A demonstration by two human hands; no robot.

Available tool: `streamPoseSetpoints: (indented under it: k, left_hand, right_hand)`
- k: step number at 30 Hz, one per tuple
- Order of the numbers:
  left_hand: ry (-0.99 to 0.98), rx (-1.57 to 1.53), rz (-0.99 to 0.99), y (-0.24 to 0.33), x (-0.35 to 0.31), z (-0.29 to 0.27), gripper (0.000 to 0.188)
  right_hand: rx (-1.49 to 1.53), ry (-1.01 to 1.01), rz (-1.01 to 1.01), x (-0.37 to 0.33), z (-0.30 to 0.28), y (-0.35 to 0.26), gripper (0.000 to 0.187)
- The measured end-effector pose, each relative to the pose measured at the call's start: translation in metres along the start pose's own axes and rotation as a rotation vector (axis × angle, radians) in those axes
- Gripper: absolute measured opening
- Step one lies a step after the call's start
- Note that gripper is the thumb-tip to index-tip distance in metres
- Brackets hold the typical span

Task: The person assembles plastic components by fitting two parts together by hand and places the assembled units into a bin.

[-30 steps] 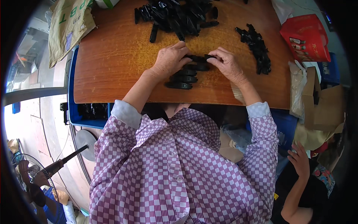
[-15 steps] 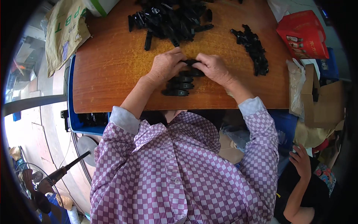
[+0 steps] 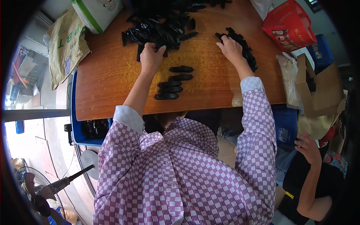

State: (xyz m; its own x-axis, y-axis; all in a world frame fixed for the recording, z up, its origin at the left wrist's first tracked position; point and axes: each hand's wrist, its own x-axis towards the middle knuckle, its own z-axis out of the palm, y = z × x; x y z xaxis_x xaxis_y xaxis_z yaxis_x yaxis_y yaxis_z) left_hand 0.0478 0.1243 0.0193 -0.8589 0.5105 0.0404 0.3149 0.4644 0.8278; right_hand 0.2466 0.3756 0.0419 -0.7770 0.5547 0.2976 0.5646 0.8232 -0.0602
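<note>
My left hand (image 3: 152, 60) is at the near edge of a large heap of long, glossy black plastic parts (image 3: 165, 32). Its thumb and fingers close round one of these parts, mostly hidden by the hand. Farther right, my right hand (image 3: 231, 48) reaches into a narrower pile of small black pieces (image 3: 247, 52). Its fingers bend down onto the pile; what they pinch is too small and covered to make out. Between my forearms, several assembled-looking black parts (image 3: 170, 90) lie flat in a slanting row near the table's front edge.
The wooden table (image 3: 210, 88) has a blue crate (image 3: 90, 141) of black parts at its left. A sack (image 3: 67, 45) and a white-green bag (image 3: 99, 17) stand back left. Right are a red bag (image 3: 290, 28), an open carton (image 3: 318, 88) and another person's hand (image 3: 309, 148).
Both hands have parted from the middle. A black part they held together now lies at the far end of the row. Left went to the large heap, right to the small-piece pile.
</note>
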Motion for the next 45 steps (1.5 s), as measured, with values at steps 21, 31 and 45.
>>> streamPoseSetpoints:
  k: [21,31,45]
  left_hand:
    - [-0.178,0.322,0.766,-0.003,-0.027,0.003,0.020]
    - [-0.044,0.276,0.652,-0.006,-0.041,-0.007,0.020]
    - [-0.288,0.231,0.617,-0.001,-0.031,-0.004,0.021]
  right_hand:
    - [1.039,-0.158,0.026,-0.044,0.013,-0.058,0.014]
    - [0.363,-0.064,-0.367,-0.037,0.004,-0.053,0.022]
    - [0.327,-0.437,-0.512,-0.015,-0.034,-0.088,0.022]
